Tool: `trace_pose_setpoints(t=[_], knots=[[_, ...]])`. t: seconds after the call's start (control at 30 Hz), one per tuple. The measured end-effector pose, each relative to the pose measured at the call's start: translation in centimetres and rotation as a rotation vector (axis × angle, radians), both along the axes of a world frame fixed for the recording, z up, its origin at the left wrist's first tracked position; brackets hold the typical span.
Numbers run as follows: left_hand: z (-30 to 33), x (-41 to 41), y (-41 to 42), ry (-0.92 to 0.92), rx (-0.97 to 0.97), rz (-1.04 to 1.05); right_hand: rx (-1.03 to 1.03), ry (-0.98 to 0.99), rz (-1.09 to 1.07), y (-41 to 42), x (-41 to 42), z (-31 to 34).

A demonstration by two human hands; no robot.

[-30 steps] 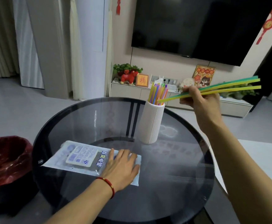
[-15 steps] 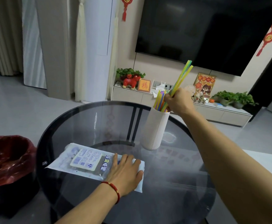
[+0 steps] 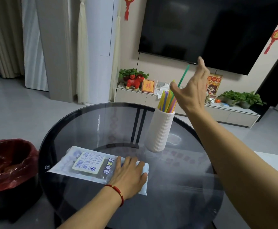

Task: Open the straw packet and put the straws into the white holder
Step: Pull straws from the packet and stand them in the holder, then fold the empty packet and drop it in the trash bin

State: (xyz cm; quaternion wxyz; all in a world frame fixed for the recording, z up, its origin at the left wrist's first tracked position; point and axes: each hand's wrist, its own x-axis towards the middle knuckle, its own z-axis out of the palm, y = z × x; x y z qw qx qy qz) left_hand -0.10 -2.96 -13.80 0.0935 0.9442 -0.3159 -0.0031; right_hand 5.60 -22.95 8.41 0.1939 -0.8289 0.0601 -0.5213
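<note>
Round dark glass table [image 3: 176, 195] with a black rim, seen from the head camera. On it stands a tall white ribbed cylindrical holder [image 3: 159, 131], upright, toward the far side of the tabletop. A bunch of coloured plastic straws [image 3: 166, 101] — yellow, green, purple, pink — stands in the holder, fanned slightly; one green straw [image 3: 183, 76] sticks up well above the rest, tilted to the right.

Right hand [image 3: 192, 90]: raised above and just right of the holder's mouth, fingers straight and spread apart, thumb out to the left over the straw tops. It holds nothing; the tall green straw passes behind the palm, and contact cannot be told.

Left hand [image 3: 128, 174]: palm down, fingers straight and slightly spread, resting flat on the right end of the clear plastic straw packet [image 3: 92, 164]. A red cord bracelet [image 3: 116, 192] sits on that wrist. The packet lies flat on the near-left part of the table, printed label facing up, well apart from the holder.

Off the table — a bin lined with a dark red bag [image 3: 7, 162] on the floor at left; a black wall-mounted television [image 3: 209, 30] beyond.
</note>
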Motion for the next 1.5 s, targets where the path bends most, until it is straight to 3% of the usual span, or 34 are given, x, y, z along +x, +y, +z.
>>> trace_pose_setpoints(t=[0.07,0.17,0.23,0.4,0.57,0.77,0.93,1.0,1.13,1.23,1.27,1.33,1.5], knots=[[0.0,0.1,0.0,0.006,0.0,0.001,-0.089,0.098,0.07,-0.6,0.8,0.7],[0.1,0.2,0.0,0.015,-0.009,0.0,-0.193,0.477,0.083,-1.1,1.8,-0.3],[0.3,0.1,0.1,0.024,-0.011,-0.016,-0.258,0.586,0.087,-1.4,1.9,-1.9],[0.2,0.0,0.8,0.007,0.032,-0.091,-0.221,0.403,0.217,-2.0,1.9,-4.0],[0.0,0.4,2.3,-0.021,0.047,-0.086,-0.268,0.349,0.222,-1.6,2.3,-3.8],[-0.2,0.6,2.9,0.034,0.033,-0.066,-0.37,0.631,0.105,-1.3,1.8,-3.5],[1.5,0.0,3.8,0.034,0.001,-0.046,-0.436,0.297,0.098,1.8,-1.3,-4.2],[2.3,-0.4,4.5,0.042,0.021,0.007,-0.445,0.289,0.157,4.1,-3.2,-6.1],[4.4,-1.0,7.2,0.006,-0.046,0.052,-0.12,0.724,0.372,9.5,-6.1,-11.6],[5.7,-1.7,11.7,-0.054,-0.165,0.019,0.595,1.016,0.685,15.1,-7.6,-15.3],[5.8,-2.1,13.0,-0.081,-0.193,0.015,0.817,1.029,0.793,16.5,-8.1,-16.2],[5.5,-3.4,18.2,-0.13,-0.205,0.056,1.073,1.001,0.997,21.4,-8.4,-17.4],[3.7,-5.5,28.0,-0.21,-0.219,0.266,1.235,0.963,1.203,31.8,-7.9,-18.4]])
